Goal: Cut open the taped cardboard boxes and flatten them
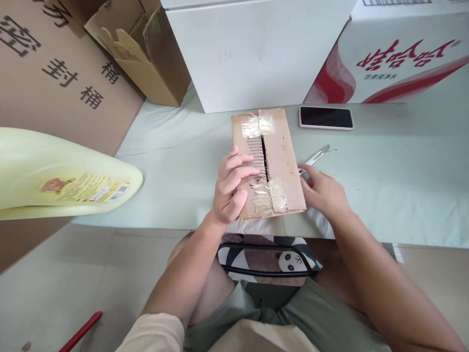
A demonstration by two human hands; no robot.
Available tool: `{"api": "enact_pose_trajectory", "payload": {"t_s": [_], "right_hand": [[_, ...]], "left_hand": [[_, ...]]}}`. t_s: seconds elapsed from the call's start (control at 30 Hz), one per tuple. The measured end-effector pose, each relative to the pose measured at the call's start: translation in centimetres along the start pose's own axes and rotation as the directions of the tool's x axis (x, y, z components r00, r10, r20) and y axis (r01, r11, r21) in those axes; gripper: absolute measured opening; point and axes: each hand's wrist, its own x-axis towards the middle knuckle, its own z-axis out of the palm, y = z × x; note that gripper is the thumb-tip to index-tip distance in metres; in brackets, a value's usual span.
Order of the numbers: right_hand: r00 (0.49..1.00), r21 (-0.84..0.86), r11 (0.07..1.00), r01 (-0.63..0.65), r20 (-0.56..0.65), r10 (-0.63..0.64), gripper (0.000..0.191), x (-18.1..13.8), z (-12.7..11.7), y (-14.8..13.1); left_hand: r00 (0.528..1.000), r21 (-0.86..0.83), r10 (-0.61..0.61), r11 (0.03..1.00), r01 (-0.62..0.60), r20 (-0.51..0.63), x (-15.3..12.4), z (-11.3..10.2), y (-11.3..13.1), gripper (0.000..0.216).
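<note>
A small brown cardboard box (284, 166) lies on the cloth-covered table in front of me. Clear tape strips cross both ends of its top, and a dark torn slit runs along the middle between them. My left hand (232, 188) is at the box's left side, its fingers laid over the top near the slit. To the right of the box, my right hand (324, 190) has its fingers curled at the near end of a slim silver utility knife (317, 156). The knife's far end points away to the right; its near end is partly hidden by the fingers.
Behind the box stand a large white carton (256, 58) and a red-and-white carton (395, 63). A phone (326, 118) lies before them. At left are a yellow bottle (73, 176), an open cardboard box (146, 58) and a big printed carton (73, 107). The table edge is near my lap.
</note>
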Motion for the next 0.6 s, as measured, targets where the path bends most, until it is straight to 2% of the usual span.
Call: {"api": "enact_pose_trajectory", "payload": {"t_s": [0.07, 0.2, 0.3, 0.4, 0.5, 0.6], "right_hand": [[0.998, -0.105, 0.994, -0.004, 0.067, 0.011, 0.043, 0.2, 0.2, -0.3], [0.999, -0.126, 0.991, -0.04, 0.026, 0.043, 0.027, 0.3, 0.7, -0.3], [0.996, 0.02, 0.997, -0.068, -0.059, 0.069, 0.022, 0.4, 0.6, 0.2], [0.978, 0.281, 0.957, -0.073, -0.167, 0.123, 0.022, 0.5, 0.4, 0.7], [0.951, 0.468, 0.884, -0.012, -0.267, 0.155, 0.023, 0.6, 0.4, 1.0], [0.927, 0.553, 0.829, 0.082, -0.348, 0.141, 0.019, 0.7, 0.5, 1.1]], "left_hand": [[1.0, -0.009, 0.0, 1.0, 0.0, -0.002, 0.1, -0.1, 0.1, 0.04], [1.0, -0.039, 0.014, 0.999, -0.015, -0.014, 0.3, -0.1, 0.4, 0.035], [0.999, 0.003, 0.024, 1.0, -0.024, -0.037, 0.3, 0.4, 1.2, 0.034], [0.996, 0.081, 0.024, 0.997, -0.017, -0.083, 0.1, 1.5, 2.7, 0.033], [0.988, 0.127, 0.032, 0.992, -0.013, -0.149, -0.2, 2.5, 4.0, 0.036], [0.973, 0.128, 0.068, 0.991, -0.041, -0.219, -0.4, 2.7, 3.5, 0.043]]}}
